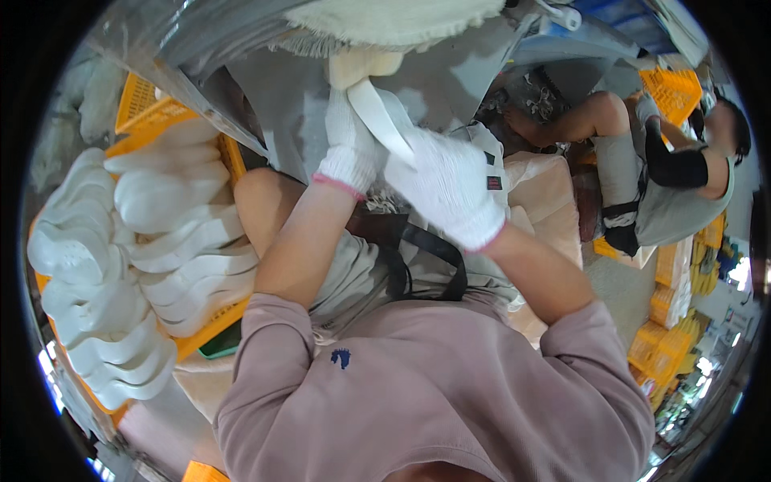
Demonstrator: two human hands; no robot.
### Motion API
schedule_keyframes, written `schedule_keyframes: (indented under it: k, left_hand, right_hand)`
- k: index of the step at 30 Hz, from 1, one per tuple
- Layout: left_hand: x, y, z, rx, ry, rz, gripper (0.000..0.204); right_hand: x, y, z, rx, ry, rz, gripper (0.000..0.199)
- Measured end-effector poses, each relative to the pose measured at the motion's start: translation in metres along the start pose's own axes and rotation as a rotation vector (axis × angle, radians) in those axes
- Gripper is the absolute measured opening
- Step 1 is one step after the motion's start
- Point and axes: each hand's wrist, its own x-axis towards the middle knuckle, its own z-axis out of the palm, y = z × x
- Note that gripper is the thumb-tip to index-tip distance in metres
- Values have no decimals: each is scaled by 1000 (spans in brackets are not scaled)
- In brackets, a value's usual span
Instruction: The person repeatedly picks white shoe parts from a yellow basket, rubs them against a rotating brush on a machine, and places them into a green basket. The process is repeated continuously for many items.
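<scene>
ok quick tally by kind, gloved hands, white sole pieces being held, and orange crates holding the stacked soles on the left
gloved hands: 2, the left hand and the right hand
held white sole piece: 1, gripped by both
orange crate with stacked white soles: 1
total: 4

I'm looking into a shoe-sole workshop: an orange plastic crate (144,108) heaped with white moulded soles (136,265), more stacked yellow crates (671,337) along the right, a fluffy buffing wheel (393,20) overhead, and another seated worker (683,185) nearby.
</scene>
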Motion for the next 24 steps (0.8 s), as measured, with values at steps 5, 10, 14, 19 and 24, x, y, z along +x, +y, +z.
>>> schedule_keyframes:
  k: [5,10,14,19,24]
  left_hand:
    - [-6,9,21,274,27,252,37]
    - [-3,-7,11,-445,-80,-70,51]
    - [18,-12,5,-351,25,-286,65]
    - [26,7,8,-309,-42,41,74]
    - [-1,-28,-4,-396,-126,-303,98]
  right_hand:
    - [30,5,11,-43,123,-13,24]
    - [51,20,24,110,-139,61,27]
    - [18,12,-17,476,-475,274,68]
    - [34,26,6,478,-442,187,77]
    - [-8,-31,-35,207,-432,324,75]
